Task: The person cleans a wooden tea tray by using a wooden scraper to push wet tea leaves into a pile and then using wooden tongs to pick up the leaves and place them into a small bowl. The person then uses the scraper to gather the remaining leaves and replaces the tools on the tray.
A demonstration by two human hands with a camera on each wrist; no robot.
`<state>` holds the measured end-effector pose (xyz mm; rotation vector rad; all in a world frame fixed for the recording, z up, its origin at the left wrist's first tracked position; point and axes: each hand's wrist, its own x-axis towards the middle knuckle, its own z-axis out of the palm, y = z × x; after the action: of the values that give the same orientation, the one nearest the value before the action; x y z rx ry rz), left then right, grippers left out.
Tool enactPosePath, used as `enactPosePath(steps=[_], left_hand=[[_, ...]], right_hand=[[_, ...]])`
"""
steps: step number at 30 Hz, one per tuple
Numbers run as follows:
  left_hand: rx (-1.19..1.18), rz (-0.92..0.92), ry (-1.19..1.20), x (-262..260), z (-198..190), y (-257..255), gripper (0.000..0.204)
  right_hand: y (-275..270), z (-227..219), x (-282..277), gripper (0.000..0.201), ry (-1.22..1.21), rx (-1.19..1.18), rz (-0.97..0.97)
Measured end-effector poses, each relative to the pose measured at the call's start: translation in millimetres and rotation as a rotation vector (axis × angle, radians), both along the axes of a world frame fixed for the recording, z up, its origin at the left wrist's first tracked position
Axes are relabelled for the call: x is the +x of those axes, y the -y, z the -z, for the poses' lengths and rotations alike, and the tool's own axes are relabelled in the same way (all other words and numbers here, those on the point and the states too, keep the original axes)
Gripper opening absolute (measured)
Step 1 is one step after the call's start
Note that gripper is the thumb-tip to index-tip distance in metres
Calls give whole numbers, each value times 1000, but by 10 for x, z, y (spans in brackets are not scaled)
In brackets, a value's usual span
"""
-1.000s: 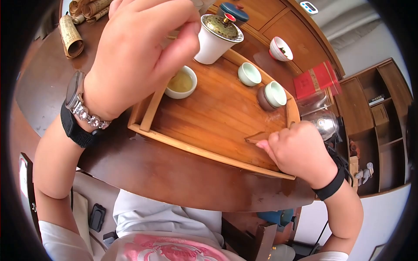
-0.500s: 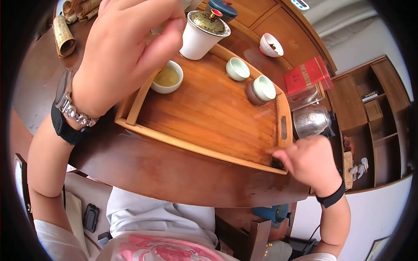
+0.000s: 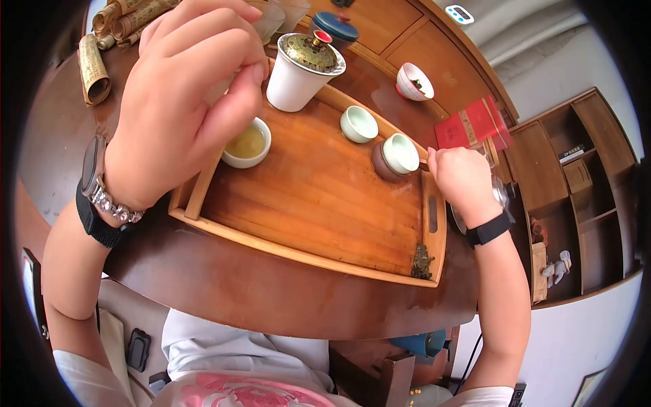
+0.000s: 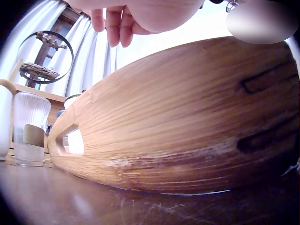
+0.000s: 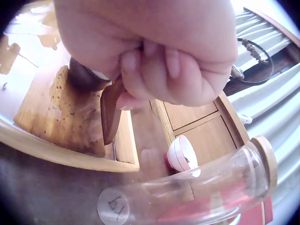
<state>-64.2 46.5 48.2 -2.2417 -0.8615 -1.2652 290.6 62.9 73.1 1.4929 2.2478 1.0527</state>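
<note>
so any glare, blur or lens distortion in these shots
Head view: dark rounded corners, fisheye bending the shelf unit; left wrist view: bright washed-out background below the left hand, blurred oval patch upper right; right wrist view: white glare across part of the tray.

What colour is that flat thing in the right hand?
The flat tool is brown; the right wrist view shows best.

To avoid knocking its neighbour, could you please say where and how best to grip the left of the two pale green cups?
Probably pinch the left pale green cup by its rim, from above on the person's side: it stands mouth up, no handle shows, the far wall of the tray is close behind, and the other green cup sits to its right.
</note>
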Motion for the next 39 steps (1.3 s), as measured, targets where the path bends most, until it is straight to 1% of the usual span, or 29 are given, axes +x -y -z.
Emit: enactPosePath(steps=[4, 7, 9, 11, 16, 17, 19, 22, 28, 31, 32, 34, 37, 39], left_hand=[[-16, 11, -7, -8, 1, -16, 7], [-45, 15, -6, 0, 7, -16, 8], [-40, -21, -24, 2, 12, -12, 7], [-52, -18, -36, -15, 14, -20, 7], [-74, -18, -89, -52, -4, -40, 7], [-70, -36, -114, -64, 4, -45, 7], [-70, -57, -159, -86, 6, -45, 7], [-83, -57, -223, -129, -24, -43, 8], [-78, -72, -234, -134, 14, -53, 10], [-31, -76, -286, -169, -16, -77, 9], [-46, -44, -292, -191, -19, -107, 9], [-59, -13, -297, -205, -17, -116, 9], [-39, -47, -314, -192, 4, -109, 7], [-34, -50, -261, -165, 19, -89, 7]], right_hand=[[-105, 54, 57, 40, -12, -40, 38], [-165, 149, 101, 40, -46, -56, 13], [-175, 163, 117, 39, -55, -68, 17], [-161, 168, 131, 38, -64, -84, 22], [-50, 120, 197, 38, -73, -141, -68], [-18, 109, 195, 38, -72, -144, -63], [42, 101, 180, 39, -105, -166, -116], [104, 97, 205, 40, -79, -173, -132], [274, 56, 153, 40, -85, -210, -171], [337, 59, 152, 40, -100, -213, -188], [347, 56, 137, 40, -100, -214, -184], [390, 45, 120, 40, -93, -211, -194], [461, 44, 114, 40, -82, -226, -172], [509, 42, 104, 40, -71, -226, -164]])
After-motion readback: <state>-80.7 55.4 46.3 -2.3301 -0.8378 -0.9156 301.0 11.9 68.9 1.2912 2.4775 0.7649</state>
